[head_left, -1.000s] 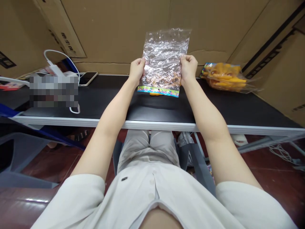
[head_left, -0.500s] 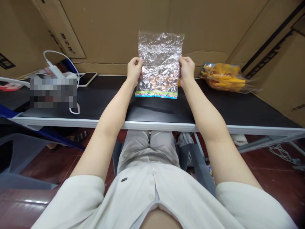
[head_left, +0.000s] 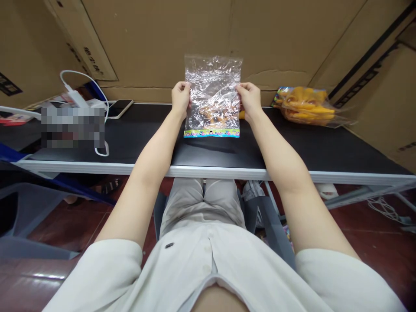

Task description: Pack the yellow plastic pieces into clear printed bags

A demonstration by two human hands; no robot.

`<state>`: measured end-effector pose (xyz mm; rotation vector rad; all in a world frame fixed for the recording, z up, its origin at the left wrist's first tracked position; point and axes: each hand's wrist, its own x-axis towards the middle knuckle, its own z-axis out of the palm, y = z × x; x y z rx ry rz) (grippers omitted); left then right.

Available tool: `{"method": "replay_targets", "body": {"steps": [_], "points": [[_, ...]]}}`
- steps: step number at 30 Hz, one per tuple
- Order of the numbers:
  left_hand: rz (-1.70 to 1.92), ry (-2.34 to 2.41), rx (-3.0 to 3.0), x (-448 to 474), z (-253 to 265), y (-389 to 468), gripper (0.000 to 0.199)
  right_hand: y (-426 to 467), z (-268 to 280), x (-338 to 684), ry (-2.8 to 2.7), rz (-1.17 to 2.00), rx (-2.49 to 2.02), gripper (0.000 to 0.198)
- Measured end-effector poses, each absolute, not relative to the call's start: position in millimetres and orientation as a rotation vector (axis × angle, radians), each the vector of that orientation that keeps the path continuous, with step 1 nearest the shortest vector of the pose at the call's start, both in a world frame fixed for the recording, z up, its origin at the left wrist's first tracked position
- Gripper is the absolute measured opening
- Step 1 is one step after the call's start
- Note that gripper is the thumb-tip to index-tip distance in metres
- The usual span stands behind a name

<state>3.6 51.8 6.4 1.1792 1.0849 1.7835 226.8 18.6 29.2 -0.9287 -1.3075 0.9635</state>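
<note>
Worktop seen from my seat, nearest parts first. My pale shirt (head_left: 198, 247) and grey trousers (head_left: 201, 201) fill the foreground, below the pale front edge (head_left: 214, 171) of the black worktop (head_left: 325, 149); my bare forearms (head_left: 151, 156) reach over that edge. A clear bag (head_left: 212, 84), crinkled and glossy, is spread flat between my hands, above the middle of the worktop and towards its back edge, with its colourful printed band (head_left: 212, 133) lowermost. My left grip (head_left: 181, 98) is closed, thumb against fingers, on the bag's left side; my right grip (head_left: 249, 99) pinches the opposite side likewise, at about the same height. An orange item (head_left: 242, 114) lies behind the bag, dimly visible through the film and showing past its right side. On the left part of the worktop is a blurred-out object (head_left: 73, 125), with a white cable (head_left: 95, 79) arching above it; a phone (head_left: 120, 108) lies just beyond, at the back edge. Near the back right corner rests a clear packet of yellow-orange pieces (head_left: 307, 102). Farthest off, brown cardboard (head_left: 146, 41) stands along the back edge
</note>
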Motion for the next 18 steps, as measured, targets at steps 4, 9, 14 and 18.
{"method": "replay_targets", "body": {"steps": [4, 9, 14, 18], "points": [[1.747, 1.058, 1.135, 2.6, 9.8, 46.8, 0.03, 24.5, 20.9, 229.4, -1.332, 0.934, -0.949, 0.057], [1.77, 1.079, 1.308, 3.2, 12.2, 37.4, 0.045, 35.6, 16.3, 235.8, -1.326, 0.877, -0.946, 0.057], [1.892, 1.141, 1.396, -2.1, 6.2, 45.8, 0.043, 40.3, 14.8, 237.7, -1.301, 0.868, -0.97, 0.062], [2.007, 1.239, 1.675, -12.5, -3.9, 62.5, 0.041, 39.0, 19.9, 236.9, -1.373, 0.925, -0.946, 0.063]]}}
